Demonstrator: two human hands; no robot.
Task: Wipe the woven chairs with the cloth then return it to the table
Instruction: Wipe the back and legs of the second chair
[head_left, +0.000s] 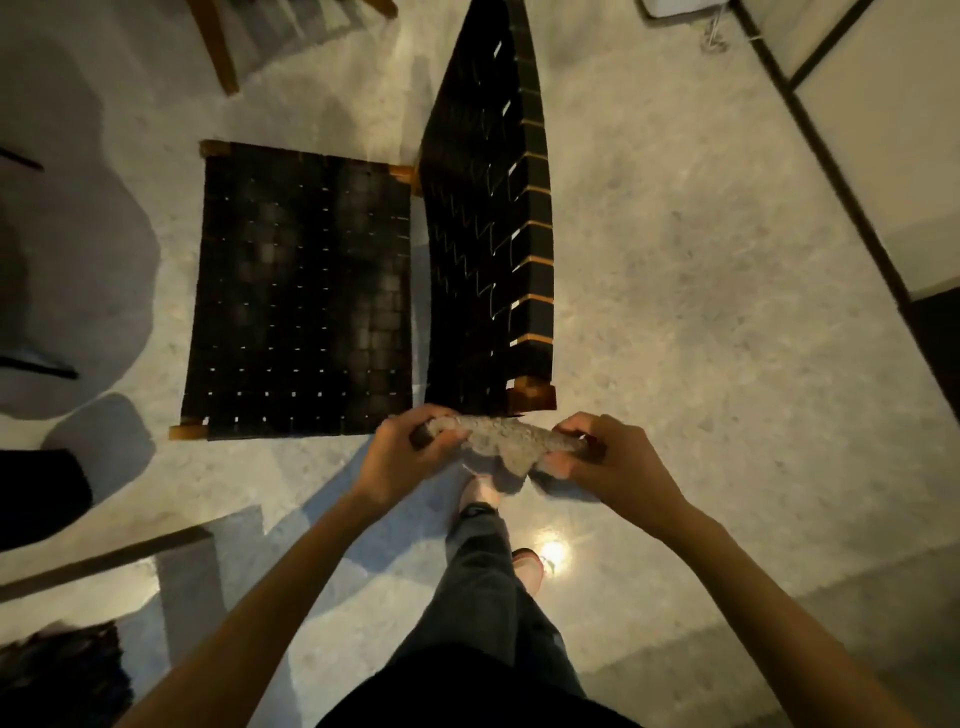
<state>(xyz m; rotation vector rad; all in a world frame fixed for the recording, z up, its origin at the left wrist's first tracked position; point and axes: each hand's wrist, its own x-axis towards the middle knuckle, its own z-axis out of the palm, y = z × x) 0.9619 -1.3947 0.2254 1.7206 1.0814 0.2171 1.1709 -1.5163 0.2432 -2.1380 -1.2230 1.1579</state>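
I hold the cloth (503, 442) bunched into a roll, its long axis running left to right, my left hand (410, 456) gripping one end and my right hand (602, 457) the other, just in front of the woven chair (301, 291).

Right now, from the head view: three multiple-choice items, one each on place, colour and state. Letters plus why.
1. Where is the bunched grey-beige cloth?
A. Spread on the chair seat
B. Held between both hands
C. Lying on the floor

2. What colour is the webbing of the wood-framed woven chair?
A. Black
B. White
C. Red

3. What are the left hand and right hand doing?
A. Both grip the cloth
B. Only the left grips it
C. Both are flat and open

Answers:
1 B: each hand holds one end, in front of the chair.
2 A: the straps are dark throughout.
3 A: both hands curl round the cloth's ends.
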